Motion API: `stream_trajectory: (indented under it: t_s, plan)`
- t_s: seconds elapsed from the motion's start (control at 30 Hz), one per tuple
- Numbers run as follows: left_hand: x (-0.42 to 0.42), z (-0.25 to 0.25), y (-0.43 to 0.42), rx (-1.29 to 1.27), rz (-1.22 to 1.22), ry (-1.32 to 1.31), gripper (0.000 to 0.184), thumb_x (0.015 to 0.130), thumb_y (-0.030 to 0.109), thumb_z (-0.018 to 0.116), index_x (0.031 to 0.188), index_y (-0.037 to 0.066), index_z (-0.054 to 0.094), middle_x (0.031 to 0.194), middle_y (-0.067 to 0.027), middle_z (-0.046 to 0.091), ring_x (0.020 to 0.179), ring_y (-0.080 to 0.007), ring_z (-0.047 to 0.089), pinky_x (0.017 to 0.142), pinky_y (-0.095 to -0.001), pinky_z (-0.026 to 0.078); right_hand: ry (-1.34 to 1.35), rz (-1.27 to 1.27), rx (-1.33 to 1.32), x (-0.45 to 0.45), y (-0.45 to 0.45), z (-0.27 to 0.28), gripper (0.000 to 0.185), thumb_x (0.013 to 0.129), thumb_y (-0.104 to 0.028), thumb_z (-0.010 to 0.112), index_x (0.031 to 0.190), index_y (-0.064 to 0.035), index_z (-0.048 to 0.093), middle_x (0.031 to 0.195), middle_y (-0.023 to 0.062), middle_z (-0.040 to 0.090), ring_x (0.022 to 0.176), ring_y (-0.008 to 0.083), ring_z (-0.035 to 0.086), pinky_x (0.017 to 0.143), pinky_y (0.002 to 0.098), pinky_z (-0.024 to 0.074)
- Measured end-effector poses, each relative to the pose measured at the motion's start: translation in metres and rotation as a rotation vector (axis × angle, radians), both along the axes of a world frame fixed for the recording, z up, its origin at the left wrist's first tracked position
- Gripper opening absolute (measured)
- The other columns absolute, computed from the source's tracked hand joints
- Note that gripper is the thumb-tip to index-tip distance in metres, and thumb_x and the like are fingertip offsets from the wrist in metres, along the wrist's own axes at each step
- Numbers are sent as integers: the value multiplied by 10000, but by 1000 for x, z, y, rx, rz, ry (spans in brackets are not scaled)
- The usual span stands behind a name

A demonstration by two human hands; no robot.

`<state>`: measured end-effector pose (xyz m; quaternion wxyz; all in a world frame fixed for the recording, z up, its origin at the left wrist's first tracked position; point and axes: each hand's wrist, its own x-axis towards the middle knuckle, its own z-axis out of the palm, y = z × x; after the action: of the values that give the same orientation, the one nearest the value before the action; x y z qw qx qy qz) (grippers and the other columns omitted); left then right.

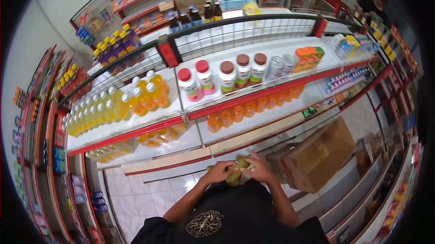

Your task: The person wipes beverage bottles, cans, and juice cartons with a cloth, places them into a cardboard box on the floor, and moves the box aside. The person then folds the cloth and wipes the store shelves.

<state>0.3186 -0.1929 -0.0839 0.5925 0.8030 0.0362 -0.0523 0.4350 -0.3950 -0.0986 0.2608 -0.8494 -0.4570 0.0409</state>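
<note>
Head view, lower centre of the frame: my left hand [220,172] and right hand [259,170] grip an olive-green bundle [234,179], fingers curled around it — cloth or bag, I can't tell. I'm probably working it over; the next move calls for sure, two-handed control.

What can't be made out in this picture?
All in the head view:
- Green item: full shape, partly covered by the left hand and right hand.
- Lower orange bottles: tops, hidden by the upper shelf.
- White bottles: fine label print, too small to read.
</note>
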Motion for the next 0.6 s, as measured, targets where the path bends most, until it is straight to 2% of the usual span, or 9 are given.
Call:
stream_trajectory:
  t_s: [0.1,0.13,0.23,0.27,0.37,0.43,0.47,0.57,0.6]
  plan:
    - [-10,8,13,-27,56,-53,227,944,232,585,1005,17,629,782,-63,628,708,-100,537,659,-275,458,442,192,172,-2,33,0,405,810,-299,723,1094,-29,621,1171,205,583,1196,289,520,967,375,414]
    - [-13,10,17,-41,91,-58,221,946,226,581,1006,19,627,782,-63,626,704,-102,532,655,-276,456,438,207,163,-2,39,5,405,810,-299,723,1094,-29,621,1171,205,583,1196,289,520,967,375,414]
    - [-19,11,30,-75,166,-51,217,950,228,574,1002,25,627,773,-68,620,694,-106,529,646,-280,455,891,56,127,-1,48,24,385,799,-312,739,1021,-28,605,1156,181,600,1199,288,528,937,371,435]
    - [-18,10,33,-94,188,-36,219,952,235,570,997,29,629,763,-75,616,688,-109,530,642,-282,455,884,66,117,0,54,39,385,799,-312,739,1021,-28,605,1156,181,600,1199,288,528,937,371,435]
    - [-20,2,44,-43,266,-25,232,950,255,569,988,35,635,747,-95,614,673,-135,550,632,-299,460,715,181,228,5,89,107,287,807,-217,724,944,-4,589,988,131,647,936,287,630,794,355,495]
    - [-24,-6,52,100,338,-19,252,943,280,575,977,40,643,736,-123,619,655,-180,587,620,-327,469,5,296,275,21,116,157,281,794,-176,714,995,-20,595,962,128,638,877,294,629,749,350,507]
    - [-27,-11,55,104,340,-22,252,943,280,575,977,40,643,736,-123,619,655,-180,587,620,-327,469,-72,334,333,30,133,185,294,792,-173,706,1024,-32,593,983,130,632,883,303,626,746,355,513]
    - [-39,-27,53,299,353,-4,278,919,309,595,962,41,655,743,-163,628,649,-272,618,609,-367,476,-266,348,487,48,189,241,382,801,-187,695,1132,-50,562,1065,123,604,892,305,628,724,375,525]
    - [-42,-26,50,303,356,-6,278,919,309,595,962,41,655,743,-163,628,649,-272,618,609,-367,476,-276,318,438,53,207,251,414,803,-191,695,1162,-53,542,1076,130,591,889,310,627,715,382,525]
